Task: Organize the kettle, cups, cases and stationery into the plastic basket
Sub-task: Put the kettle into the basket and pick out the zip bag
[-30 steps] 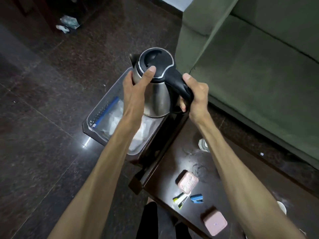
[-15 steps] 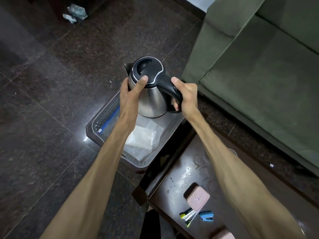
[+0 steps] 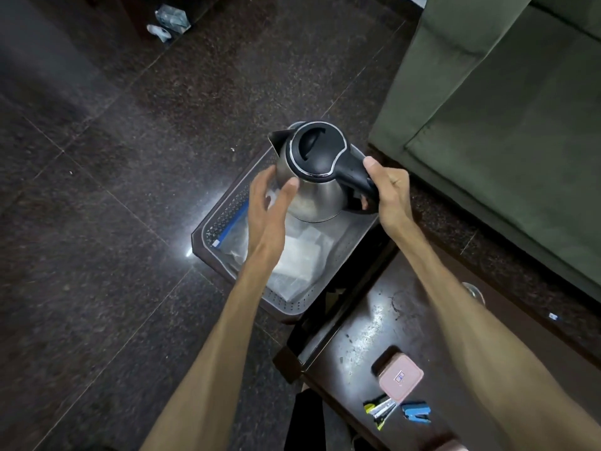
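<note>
Kettle (image 3: 312,177) upright at far end of plastic basket (image 3: 227,216), base low over or on clear bags (image 3: 302,255) inside; contact not determinable. Right hand (image 3: 388,190) wrapped around black handle; left hand (image 3: 270,206) spread with relaxed fingers beside steel body, touch uncertain. Risk of tipping or sliding if released onto slippery, uneven bags near rim, since only one hand holds; pink case (image 3: 400,376) and staplers (image 3: 418,413) on dark table (image 3: 357,336), unpacked.
</note>
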